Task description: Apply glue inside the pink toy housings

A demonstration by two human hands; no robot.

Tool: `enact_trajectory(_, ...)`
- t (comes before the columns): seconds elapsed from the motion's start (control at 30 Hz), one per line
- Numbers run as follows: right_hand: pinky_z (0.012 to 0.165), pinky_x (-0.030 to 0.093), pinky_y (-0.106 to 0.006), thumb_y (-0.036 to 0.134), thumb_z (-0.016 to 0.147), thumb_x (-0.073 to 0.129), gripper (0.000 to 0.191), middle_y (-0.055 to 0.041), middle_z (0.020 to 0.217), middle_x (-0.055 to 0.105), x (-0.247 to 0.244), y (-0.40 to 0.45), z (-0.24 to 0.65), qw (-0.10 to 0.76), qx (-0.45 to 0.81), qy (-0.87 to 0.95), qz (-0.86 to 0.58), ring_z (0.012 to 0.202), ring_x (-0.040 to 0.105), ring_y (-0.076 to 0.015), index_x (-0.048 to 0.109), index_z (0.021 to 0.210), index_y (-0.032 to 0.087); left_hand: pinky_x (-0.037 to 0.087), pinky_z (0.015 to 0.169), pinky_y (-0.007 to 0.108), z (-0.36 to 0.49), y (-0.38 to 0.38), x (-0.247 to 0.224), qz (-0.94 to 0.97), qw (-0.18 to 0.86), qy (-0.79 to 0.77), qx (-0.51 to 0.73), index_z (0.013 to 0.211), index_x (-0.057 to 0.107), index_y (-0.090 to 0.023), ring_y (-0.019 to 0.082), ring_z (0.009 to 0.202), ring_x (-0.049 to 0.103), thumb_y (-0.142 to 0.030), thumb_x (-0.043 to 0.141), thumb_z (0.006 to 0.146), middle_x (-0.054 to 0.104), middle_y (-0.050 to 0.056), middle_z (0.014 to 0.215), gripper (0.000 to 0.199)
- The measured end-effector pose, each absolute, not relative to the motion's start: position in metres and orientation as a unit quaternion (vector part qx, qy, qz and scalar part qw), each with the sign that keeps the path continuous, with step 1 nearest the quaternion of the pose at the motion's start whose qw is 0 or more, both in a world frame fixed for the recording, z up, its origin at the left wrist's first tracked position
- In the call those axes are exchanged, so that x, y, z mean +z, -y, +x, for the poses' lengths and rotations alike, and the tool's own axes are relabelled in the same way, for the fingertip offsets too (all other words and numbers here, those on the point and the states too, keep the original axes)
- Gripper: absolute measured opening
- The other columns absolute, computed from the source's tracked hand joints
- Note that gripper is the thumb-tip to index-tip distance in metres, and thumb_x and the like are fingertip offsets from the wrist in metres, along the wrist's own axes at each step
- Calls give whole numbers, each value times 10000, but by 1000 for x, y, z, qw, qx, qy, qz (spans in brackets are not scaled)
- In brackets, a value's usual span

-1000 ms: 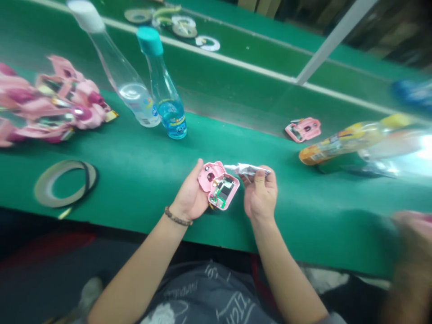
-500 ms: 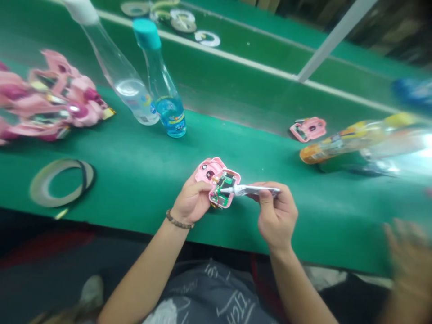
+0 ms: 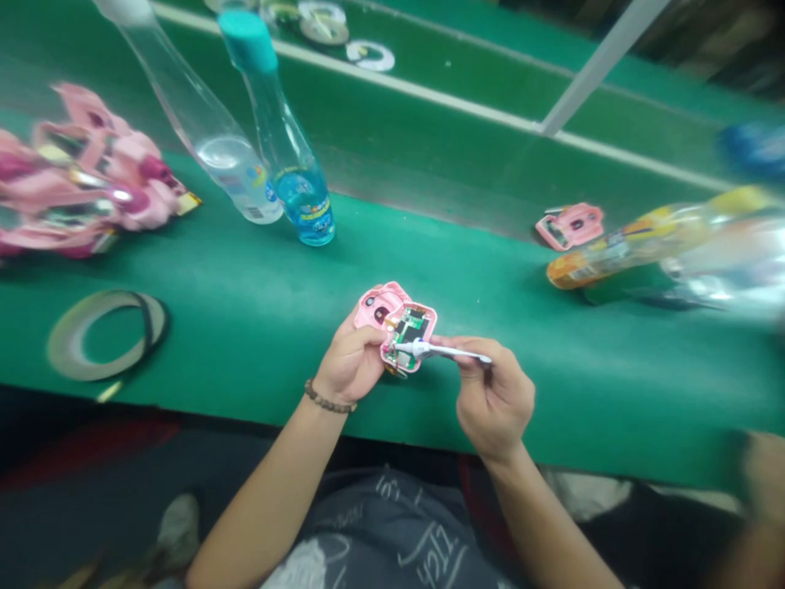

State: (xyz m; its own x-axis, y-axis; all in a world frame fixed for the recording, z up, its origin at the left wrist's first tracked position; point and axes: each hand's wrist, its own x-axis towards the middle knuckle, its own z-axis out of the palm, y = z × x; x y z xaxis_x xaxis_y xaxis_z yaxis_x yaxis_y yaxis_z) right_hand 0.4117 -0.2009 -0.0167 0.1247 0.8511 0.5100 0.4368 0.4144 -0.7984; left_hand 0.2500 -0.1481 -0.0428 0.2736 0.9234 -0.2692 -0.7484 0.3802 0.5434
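Observation:
My left hand point(image 3: 352, 360) is closed around an opened pink plastic casing point(image 3: 374, 307), thumb pressed on its near left edge. Inside the casing's right half a green circuit board point(image 3: 412, 327) with dark and silvery parts faces up. My right hand point(image 3: 496, 397) grips a white glue tube point(image 3: 454, 352) between thumb and fingers. The tube lies almost level, its narrow nozzle pointing left over the lower left of the board, near a small red wire. Whether the tip touches the board I cannot tell.
Several pink casings point(image 3: 86, 188) are heaped at the left. Two tall bottles, one clear point(image 3: 236, 176) and one with blue liquid point(image 3: 307, 209), stand behind. A tape roll point(image 3: 107, 335) lies front left. Another pink casing point(image 3: 570, 227) and an orange-yellow bottle point(image 3: 604, 254) lie right. A blurred co-worker's hand point(image 3: 764, 474) shows at far right.
The glue tube's nozzle has shifted slightly left and down across the board, and my right hand has tilted with it. The co-worker's hand has moved rightward, partly out of view.

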Motion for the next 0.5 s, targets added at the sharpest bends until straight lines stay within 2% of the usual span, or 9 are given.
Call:
enact_trajectory(0.1,730,624,-450,193,882,619,294,0,964,760,-18,201,412,543,175,647,-506,860,732,-255,669,1087,397,434,1100,472,251,148,-41,153,786,-275,533,1376,499,-316,281,1313,518,19,566,709,651,26,1284,749)
enact_trajectory(0.3,748,627,-454,204,896,601,288,-1,971,759,-20,202,409,546,167,641,-514,876,731,-255,666,1092,404,461,1065,421,250,148,-41,144,791,-284,523,1357,500,-227,264,1225,588,12,567,682,646,75,1278,719)
enact_trajectory(0.5,736,631,-462,209,883,618,286,-8,971,759,-18,201,408,540,162,645,-516,860,733,-265,680,1086,402,475,1044,433,250,148,-44,139,786,-288,529,1333,517,-221,275,1234,575,7,560,686,609,77,1330,687)
